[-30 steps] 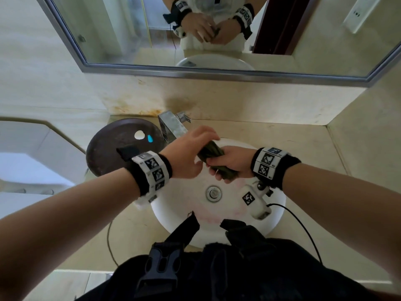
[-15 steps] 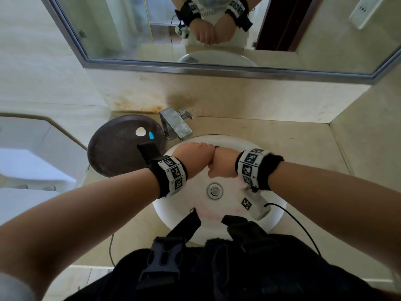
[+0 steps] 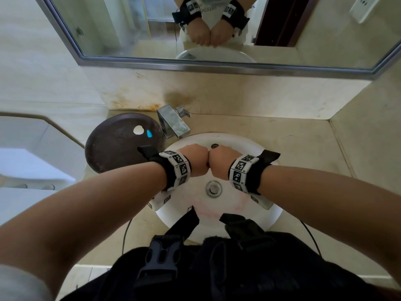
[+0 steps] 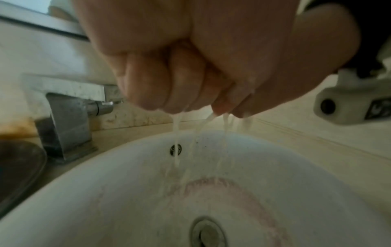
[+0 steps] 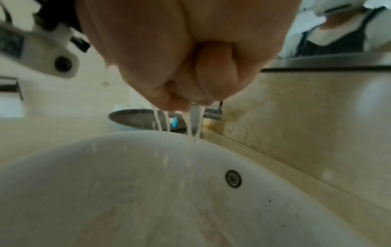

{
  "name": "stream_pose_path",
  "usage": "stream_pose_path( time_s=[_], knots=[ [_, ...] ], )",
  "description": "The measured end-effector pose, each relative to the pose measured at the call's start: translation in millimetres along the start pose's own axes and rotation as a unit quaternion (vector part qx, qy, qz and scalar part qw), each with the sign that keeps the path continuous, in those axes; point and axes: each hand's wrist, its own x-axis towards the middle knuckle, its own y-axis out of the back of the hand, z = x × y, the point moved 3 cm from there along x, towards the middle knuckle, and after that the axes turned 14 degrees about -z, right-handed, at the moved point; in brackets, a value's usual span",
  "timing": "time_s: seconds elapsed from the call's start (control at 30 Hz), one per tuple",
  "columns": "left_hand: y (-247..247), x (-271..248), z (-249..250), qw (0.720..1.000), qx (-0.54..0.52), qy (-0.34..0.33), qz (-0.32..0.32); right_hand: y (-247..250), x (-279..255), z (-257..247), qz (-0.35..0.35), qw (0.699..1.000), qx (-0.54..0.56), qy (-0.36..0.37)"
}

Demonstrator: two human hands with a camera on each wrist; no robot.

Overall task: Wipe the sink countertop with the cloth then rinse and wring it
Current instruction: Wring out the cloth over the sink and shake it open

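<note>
At a bathroom vanity, a beige stone countertop [image 3: 282,137] runs into a matching wall panel streaked with a rusty brown stain [image 3: 141,105], under a wide metal-framed mirror [image 3: 130,29] that reflects the person's two wrists and fists.

A round white sink basin [image 3: 219,205] sits in the counter, a faint pinkish ring around its metal drain [image 3: 213,188] and a small overflow hole [image 3: 214,146] in the back wall.

A dark round tray [image 3: 112,148] lies on the counter just left of the basin and holds a small white piece [image 3: 138,129] and a smaller blue one [image 3: 149,133].

A square chrome faucet [image 3: 173,123] stands between tray and basin.

Over the basin, behind the drain, the left hand [image 3: 195,159] and right hand [image 3: 219,162] are both clenched tight, knuckles touching, backs up.

The cloth is out of sight in every view, closed inside the fists. Thin streams of water [image 4: 176,133] run from between the curled fingers [image 5: 213,75] into the bowl.

Each wrist wears a black band with black-and-white square code markers [image 3: 180,166]; they carry no readable words, and the mirrored lettering on the shirt is too cut off to read.
</note>
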Motion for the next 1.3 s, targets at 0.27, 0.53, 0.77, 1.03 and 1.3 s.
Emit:
stream_pose_path(
  time_s=[0.27,0.53,0.77,1.03,1.3],
  knots=[
    [-6,4,-10,0.991,-0.068,-0.107,-0.043,-7,-8,10,0.049,0.993,0.046,0.1],
    [0,-8,-25,0.957,-0.191,-0.163,0.147,6,-12,28,0.13,0.97,0.162,0.128],
    [-5,-22,-5,0.924,0.005,-0.161,0.347,-1,-12,27,0.016,0.794,0.598,0.111],
    [23,-25,-4,0.971,-0.009,-0.061,0.231,7,-10,20,0.118,0.893,0.425,0.089],
    [30,-16,-4,0.99,0.004,-0.086,0.11,15,-20,25,0.173,0.946,0.233,0.142]
  ],
)
